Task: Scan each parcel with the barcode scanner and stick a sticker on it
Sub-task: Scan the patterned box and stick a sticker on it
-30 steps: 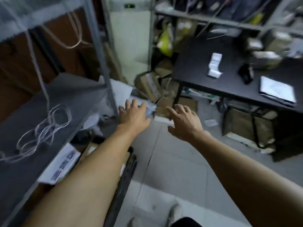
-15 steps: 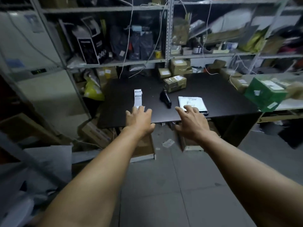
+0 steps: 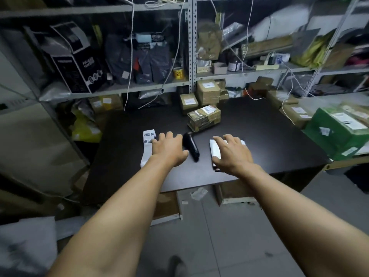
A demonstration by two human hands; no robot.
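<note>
A black barcode scanner [image 3: 191,145] lies on the black table [image 3: 259,140] between my two hands. My left hand [image 3: 168,149] is stretched out, fingers apart and holding nothing, partly over a white sticker strip [image 3: 147,144] with printed labels. My right hand [image 3: 231,153] is also spread and holds nothing, above a flat white parcel [image 3: 215,149] that it mostly hides. A taped cardboard parcel [image 3: 204,117] sits behind the scanner. Two more boxes [image 3: 207,92] stand at the table's back edge.
Metal shelving [image 3: 190,47] packed with bags, boxes and hanging cables runs behind the table. A green box [image 3: 337,132] and several brown parcels sit on a surface at the right. Cardboard boxes [image 3: 167,206] lie on the grey floor under the table's front edge.
The view swung from the left shelf and floor round to the black table and moved closer. Both outstretched hands now hover over the table, by the sticker strip and the white parcel.
</note>
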